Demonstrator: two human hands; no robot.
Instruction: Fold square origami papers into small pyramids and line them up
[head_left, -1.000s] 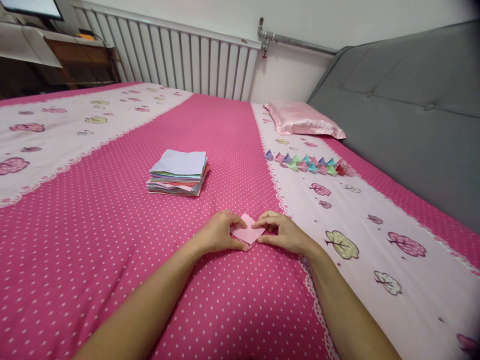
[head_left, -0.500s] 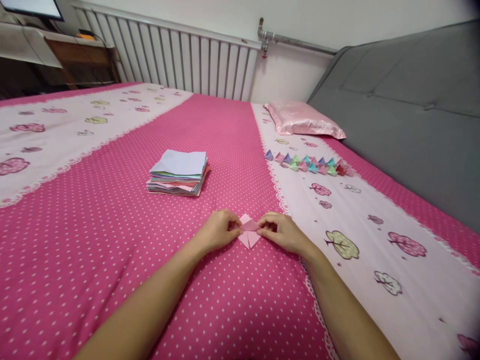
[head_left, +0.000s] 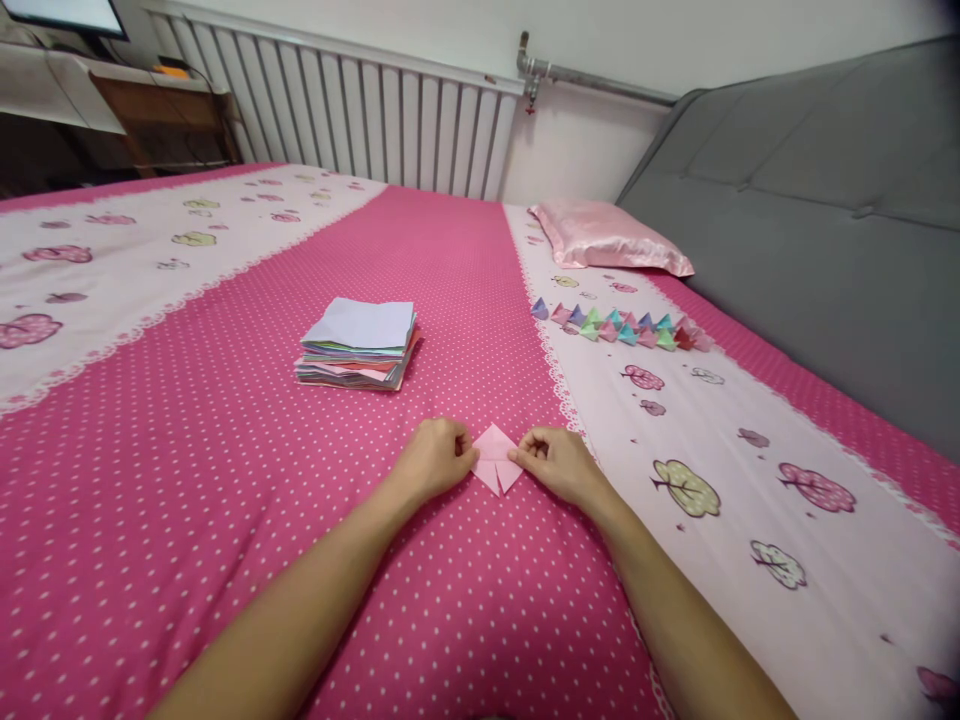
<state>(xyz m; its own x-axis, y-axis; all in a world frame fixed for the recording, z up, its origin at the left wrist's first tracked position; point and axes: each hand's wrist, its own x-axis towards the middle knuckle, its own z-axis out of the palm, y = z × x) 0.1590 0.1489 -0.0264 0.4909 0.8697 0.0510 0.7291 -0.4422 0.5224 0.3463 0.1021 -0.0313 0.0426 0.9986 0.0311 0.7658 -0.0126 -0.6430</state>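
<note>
A small pink folded paper [head_left: 496,446], diamond-shaped with a slit in its lower half, is between my two hands just above the polka-dot bedspread. My left hand [head_left: 435,458] pinches its left corner between thumb and fingers. On the other side, my right hand [head_left: 557,462] grips the right corner in the same way. Beyond my left hand lies a stack of coloured paper sheets [head_left: 360,340], with a pale sheet on top. Several small folded paper pieces [head_left: 619,325] in mixed colours stand in rows to the right.
A pink satin pillow [head_left: 607,238] rests near the grey padded headboard [head_left: 810,180]. Behind the bed are a white radiator [head_left: 360,105] and a metal pipe [head_left: 600,85]. A desk [head_left: 157,115] with a monitor [head_left: 64,15] stands at the far left.
The upper part of the pink paper now lies flatter and its diamond looks wider. My left hand has shifted slightly left; the stack and the folded pieces stay put.
</note>
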